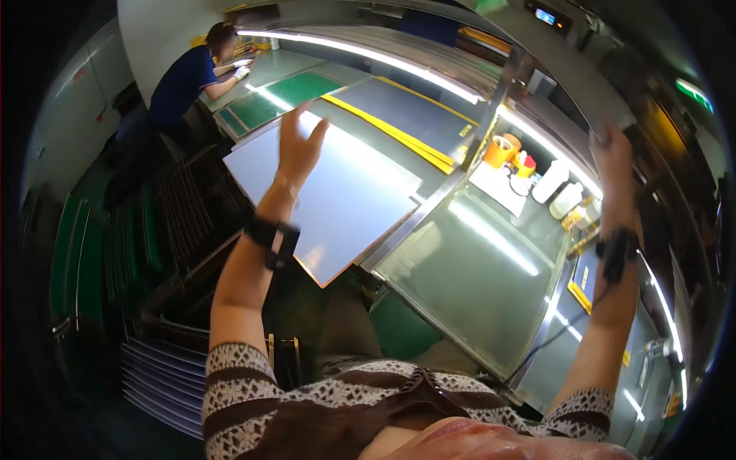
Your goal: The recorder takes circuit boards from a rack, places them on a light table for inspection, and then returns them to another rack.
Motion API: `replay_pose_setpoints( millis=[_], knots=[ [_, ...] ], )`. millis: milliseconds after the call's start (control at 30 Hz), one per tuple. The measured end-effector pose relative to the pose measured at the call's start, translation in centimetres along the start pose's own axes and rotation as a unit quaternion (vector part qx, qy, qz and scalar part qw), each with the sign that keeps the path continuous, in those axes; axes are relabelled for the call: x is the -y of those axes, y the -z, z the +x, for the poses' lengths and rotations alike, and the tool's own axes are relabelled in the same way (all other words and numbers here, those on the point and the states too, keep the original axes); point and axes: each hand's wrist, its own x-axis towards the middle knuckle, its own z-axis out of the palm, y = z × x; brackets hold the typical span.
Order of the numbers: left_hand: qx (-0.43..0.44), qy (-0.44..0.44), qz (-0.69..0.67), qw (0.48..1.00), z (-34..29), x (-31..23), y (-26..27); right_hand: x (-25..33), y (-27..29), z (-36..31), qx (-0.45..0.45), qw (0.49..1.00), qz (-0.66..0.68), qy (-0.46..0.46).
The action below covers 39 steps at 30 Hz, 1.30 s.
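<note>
My left hand is raised over a large pale panel, thumb and fingers apart and nothing between them. The panel lies on the bench to my left, its near corner jutting past the bench edge. High on the right is my right hand, beside the end of a long thin edge. Its fingers are blurred, so I cannot tell whether they grip that edge. Between my arms sits a flat greenish glass-like plate with a bright light reflection across it. Each wrist wears a black band.
Bottles and orange tape rolls stand behind the plate. A dark yellow-edged sheet and a green panel lie farther off. A co-worker leans over the far left bench. Racked panels stand at lower left.
</note>
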Motion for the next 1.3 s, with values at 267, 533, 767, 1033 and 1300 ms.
replay_pose_setpoints(
  millis=[267,533,767,1033,1300],
  knots=[
    [0.055,0.688,-0.235,0.685,-21.8,8.4,8.7,1.3,-21.4,13.2,0.193,0.787,0.557,-0.183],
    [-0.069,0.567,-0.386,0.724,-18.7,0.5,6.1,-8.7,-29.9,-4.1,0.469,0.745,-0.11,0.461],
    [-0.053,0.426,-0.365,0.826,-17.5,-7.4,13.2,1.0,-31.4,-16.6,0.544,0.697,0.29,-0.366],
    [-0.12,0.499,-0.052,0.857,-25.3,-8.7,26.1,21.8,-33.6,-20.3,0.628,0.698,0.328,-0.098],
    [-0.248,0.515,-0.096,0.815,-24.9,-8.6,31.6,32.7,-34.9,-27.7,0.627,0.651,0.424,0.061]
  ],
)
